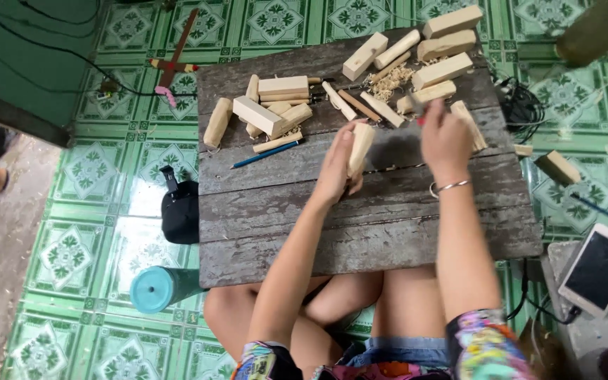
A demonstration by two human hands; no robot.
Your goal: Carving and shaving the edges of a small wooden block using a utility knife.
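Observation:
My left hand [337,165] grips a pale wooden piece [360,146], holding it upright over the low grey plank table [269,204]. My right hand [445,138], with a metal bangle [450,187] on the wrist, is closed around a small tool with a red bit showing near my fingers [421,120]; the tool itself is mostly hidden. Both hands hover above the table's middle, a little apart from each other.
Several cut wood blocks and sticks [270,105] and shavings [390,82] lie across the table's far half, with a blue pen [265,155]. A black bag [179,209] and teal bottle [157,288] are left of the table. A phone [597,268] and cables [522,109] are right.

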